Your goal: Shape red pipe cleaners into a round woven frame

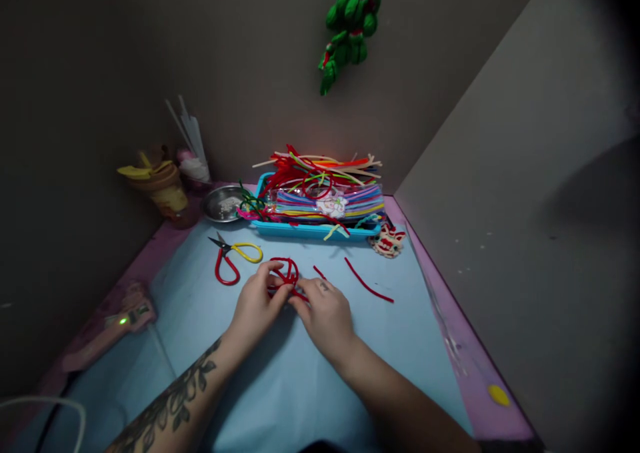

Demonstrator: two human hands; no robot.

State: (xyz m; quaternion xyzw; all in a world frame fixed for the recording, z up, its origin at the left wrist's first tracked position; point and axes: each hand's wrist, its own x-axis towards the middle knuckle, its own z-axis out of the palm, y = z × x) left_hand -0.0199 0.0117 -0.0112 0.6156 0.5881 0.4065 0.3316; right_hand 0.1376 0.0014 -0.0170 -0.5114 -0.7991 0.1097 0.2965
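Both of my hands meet over the blue table cover [400, 366], fingers pinching red pipe cleaners [287, 261] bent into a rounded, looped shape. My left hand [261, 298] grips its lower left side, thumb toward the middle. On the lower right, my right hand [323, 309] pinches the same piece close to the left thumb. The fingertips partly hide where the strands cross. A loose red pipe cleaner [369, 282] lies to the right of my right hand, and a short red piece [319, 272] pokes out just behind it. Scissors [231, 253] with red and yellow handles lie spread open at the left.
A blue tray [320, 231] of colourful pipe cleaners stands at the back, beside a metal dish [225, 204]. A glue gun [115, 333] with a green light sits at left. A lion-face piece [388, 241] lies right of the tray. Green decorations [353, 23] hang above.
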